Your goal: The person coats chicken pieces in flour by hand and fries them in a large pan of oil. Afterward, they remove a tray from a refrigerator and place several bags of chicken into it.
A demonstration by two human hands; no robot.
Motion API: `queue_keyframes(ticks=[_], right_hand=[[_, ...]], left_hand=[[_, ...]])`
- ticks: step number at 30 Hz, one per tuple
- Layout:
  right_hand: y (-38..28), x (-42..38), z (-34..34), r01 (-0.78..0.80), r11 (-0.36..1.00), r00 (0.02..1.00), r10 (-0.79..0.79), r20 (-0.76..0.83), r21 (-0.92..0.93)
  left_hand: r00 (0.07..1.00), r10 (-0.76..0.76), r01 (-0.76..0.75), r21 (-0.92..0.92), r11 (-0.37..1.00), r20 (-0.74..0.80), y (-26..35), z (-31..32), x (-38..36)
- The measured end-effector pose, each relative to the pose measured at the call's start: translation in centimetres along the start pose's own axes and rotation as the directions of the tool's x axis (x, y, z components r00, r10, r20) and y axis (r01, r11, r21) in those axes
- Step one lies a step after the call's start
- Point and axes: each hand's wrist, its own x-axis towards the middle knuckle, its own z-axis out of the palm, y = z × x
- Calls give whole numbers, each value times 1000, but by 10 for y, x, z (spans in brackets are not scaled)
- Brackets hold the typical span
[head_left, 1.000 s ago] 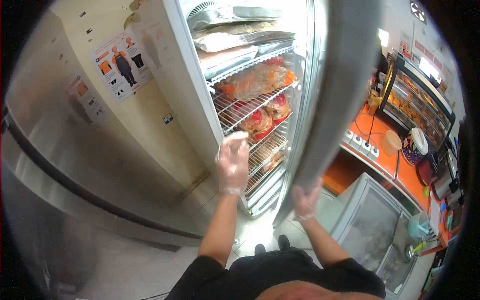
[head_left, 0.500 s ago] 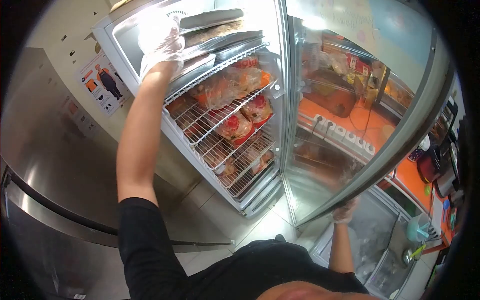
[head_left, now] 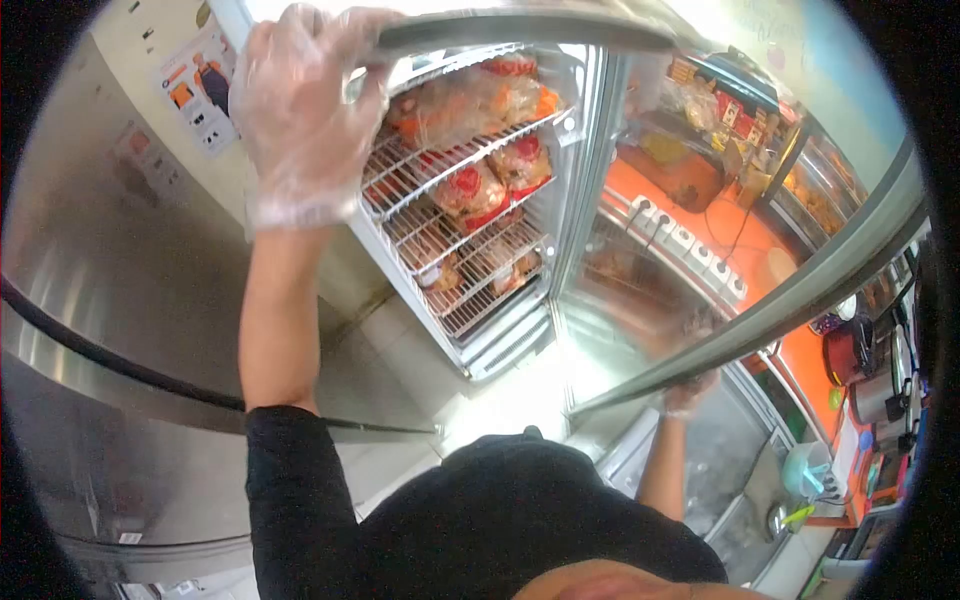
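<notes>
My left hand, in a clear plastic glove, is raised at the upper left. Its fingers close on the near end of a metal tray, seen edge-on in front of the upper fridge; what lies in the tray is hidden. The gloved right hand grips the edge of the open glass fridge door, which partly covers its fingers. Behind the tray, wire shelves carry bagged food in orange wrapping and packages with red labels.
On the left stands a large stainless-steel cabinet, with a poster on the wall behind it. Through the door glass shows an orange counter with a power strip. A glass-topped chest and a pale blue container are at the right.
My left hand has come out of the fridge toward me, bringing a tray from the stack on the top shelf. The right hand stays at the door edge; the view has shifted slightly.
</notes>
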Motion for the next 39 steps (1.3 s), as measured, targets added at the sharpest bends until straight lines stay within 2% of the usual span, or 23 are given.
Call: queue_keyframes(ticks=[1, 2, 3, 5, 6, 9, 11, 12, 14, 16, 19, 21, 23, 25, 28, 30, 31, 32, 34, 35, 37, 38, 39], right_hand=[[3, 2, -8, 97, 982, 995, -101, -13, -162], [6, 12, -21, 141, 989, 953, -150, 264, 53], [-2, 9, -16, 134, 990, 947, -143, 287, 49], [-41, -2, 15, 90, 935, 989, -124, -79, -342], [-63, -8, 27, 94, 936, 991, -121, -61, -339], [-102, -49, 46, -39, 865, 979, -67, -193, -501], [-109, -91, 38, -369, 888, 929, 361, -82, -275], [-114, -104, 34, -367, 888, 930, 358, -86, -277], [-126, -131, 25, -730, 665, 665, 744, 59, -157], [-137, -160, 8, -956, 280, 251, 938, 237, -94], [-120, -185, -57, -949, 148, 131, 988, 81, -278], [-162, -183, -80, -961, 117, 117, 993, 16, -251], [-203, -182, -116, -954, 143, 166, 984, -67, -264], [-227, -196, -172, -939, 168, 225, 960, -166, -301], [-251, -219, -256, -915, 228, 305, 931, -199, -333], [-257, -231, -296, -934, 350, 358, 906, -225, -75], [-251, -233, -316, -935, 348, 355, 907, -228, -71], [-235, -240, -339, -935, 353, 340, 892, -298, -11], [-185, -251, -377, -929, 366, 321, 874, -365, 59], [-157, -256, -391, -901, 428, 364, 836, -412, 72], [-111, -260, -406, -872, 484, 401, 797, -452, 79], [-93, -256, -401, -843, 527, 401, 750, -525, 109], [-79, -252, -397, -809, 572, 397, 701, -592, 134]], left_hand=[[999, -16, 19, -90, 996, 28, 5, -15, -21], [995, -77, 89, -260, 962, 56, 13, -29, -43], [995, -53, 74, -297, 952, 80, 21, -45, -65], [968, -114, 188, -348, 918, 224, 38, -72, -119], [976, -96, 178, -457, 872, 198, 42, -79, -144], [886, -77, 347, -545, 763, 456, 61, -110, -218], [836, -27, 391, -560, 731, 548, 77, -117, -267], [851, -3, 386, -620, 683, 526, 85, -119, -285], [834, 44, 409, -670, 619, 550, 100, -123, -320], [838, 76, 408, -712, 571, 541, 117, -124, -347], [800, 165, 443, -753, 486, 577, 143, -122, -362], [787, 252, 498, -821, 278, 563, 158, -112, -352], [747, 366, 472, -830, 298, 556, 165, -90, -356], [639, 302, 645, -706, 293, 708, 172, -61, -356], [764, 62, 588, -733, 341, 642, 159, 3, -333], [797, -92, 600, -765, 234, 597, 140, 41, -298], [644, -283, 719, -689, -94, 711, 146, 64, -295], [550, -388, 702, -661, -266, 740, 140, 68, -266], [563, -519, 597, -751, -283, 643, 121, 111, -234], [593, -546, 624, -766, -153, 592, 110, 125, -210], [506, -546, 714, -680, -169, 668, 101, 155, -174], [388, -537, 818, -548, -173, 749, 96, 168, -151], [386, -548, 818, -550, -168, 742, 91, 190, -142]])
